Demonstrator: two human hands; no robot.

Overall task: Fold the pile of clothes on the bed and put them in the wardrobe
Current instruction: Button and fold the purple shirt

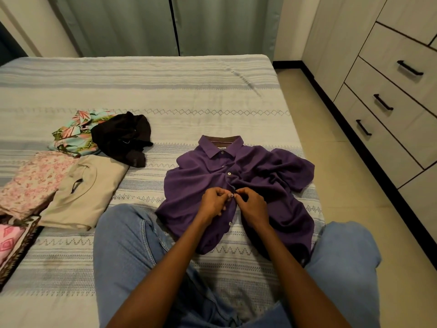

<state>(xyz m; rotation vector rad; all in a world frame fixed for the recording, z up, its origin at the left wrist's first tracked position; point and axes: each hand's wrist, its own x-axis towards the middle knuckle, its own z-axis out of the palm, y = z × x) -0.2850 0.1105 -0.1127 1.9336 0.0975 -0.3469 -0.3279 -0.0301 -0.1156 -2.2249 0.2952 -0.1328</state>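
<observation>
Presently: purple shirt [238, 185], soft knit, collared, rumpled, lies face-up on the bed [165, 91] under both hands. Left hand [214, 202] and right hand [253, 204] each pinch the placket at a small pale button. Risk: fabric bunched beside the right hand may crease into the fold if left unsmoothed. Far left of the left hand: folded beige garment [82, 195], unfolded black garment [123, 136].

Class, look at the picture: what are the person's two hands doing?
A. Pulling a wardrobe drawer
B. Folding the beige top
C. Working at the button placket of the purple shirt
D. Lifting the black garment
C: the left hand and right hand pinch the front placket of the purple shirt, spread on the bed.
</observation>
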